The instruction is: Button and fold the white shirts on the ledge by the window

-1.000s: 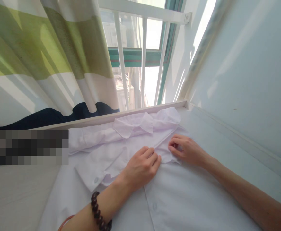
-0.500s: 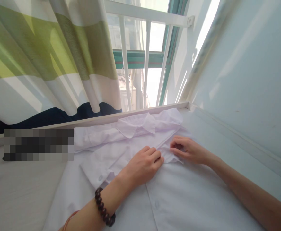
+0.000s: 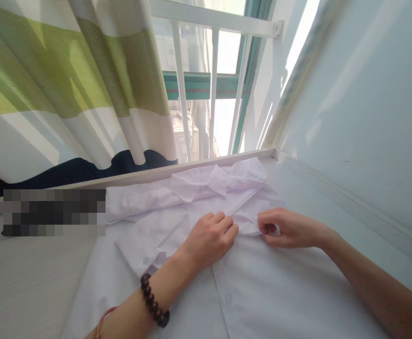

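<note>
A white shirt [image 3: 177,230] lies spread on the light surface, its collar [image 3: 198,182] at the far side and a buttoned front strip running towards me. One sleeve is folded across the chest, with its cuff [image 3: 140,254] at the left. My left hand [image 3: 214,235] is closed over the folded sleeve near the middle; its fingertips are tucked under and hidden. At the sleeve's right end my right hand [image 3: 278,228] pinches the edge of the white cloth between thumb and fingers. Dark beads [image 3: 152,301] circle my left wrist.
A low raised edge [image 3: 145,175] runs along the far side, with white railing bars [image 3: 213,94] and a window behind. The striped curtain [image 3: 85,75] hangs at the left, above a blurred dark patch [image 3: 53,212]. A pale wall [image 3: 368,117] stands on the right.
My right hand has moved slightly right and towards me, drawing the sleeve's end straighter. My left hand stays nearly in place on the sleeve.
</note>
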`<control>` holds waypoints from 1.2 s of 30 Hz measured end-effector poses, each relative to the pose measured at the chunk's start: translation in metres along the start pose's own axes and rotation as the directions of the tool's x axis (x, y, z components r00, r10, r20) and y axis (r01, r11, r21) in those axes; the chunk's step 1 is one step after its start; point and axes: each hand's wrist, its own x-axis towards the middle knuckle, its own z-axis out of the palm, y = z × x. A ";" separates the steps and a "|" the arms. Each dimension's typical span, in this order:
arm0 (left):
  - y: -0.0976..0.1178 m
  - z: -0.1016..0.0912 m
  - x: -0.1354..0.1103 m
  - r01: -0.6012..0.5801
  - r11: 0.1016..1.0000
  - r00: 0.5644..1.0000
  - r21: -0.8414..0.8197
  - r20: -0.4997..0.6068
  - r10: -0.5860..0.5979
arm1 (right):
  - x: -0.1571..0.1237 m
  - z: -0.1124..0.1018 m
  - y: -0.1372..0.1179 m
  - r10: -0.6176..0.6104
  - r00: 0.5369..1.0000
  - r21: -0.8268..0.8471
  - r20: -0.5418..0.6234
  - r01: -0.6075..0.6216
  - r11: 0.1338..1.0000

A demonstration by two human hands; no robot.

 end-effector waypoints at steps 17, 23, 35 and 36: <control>-0.002 -0.003 0.005 -0.162 0.987 0.986 -0.015 -0.033 0.162 | 0.004 0.004 -0.004 -0.019 0.997 -0.077 0.073 0.025 0.997; -0.006 -0.007 0.002 0.050 0.968 0.997 -0.246 0.076 -0.032 | 0.003 0.004 0.002 0.022 0.996 -0.008 -0.091 -0.022 1.000; -0.001 -0.005 -0.002 0.257 0.903 0.912 -0.343 0.394 -0.110 | 0.012 0.011 0.026 0.112 0.963 -0.119 -0.244 -0.144 0.982; -0.001 -0.010 -0.002 0.267 0.899 0.908 -0.346 0.402 -0.115 | 0.012 0.012 0.024 0.089 0.955 -0.131 -0.284 -0.131 0.983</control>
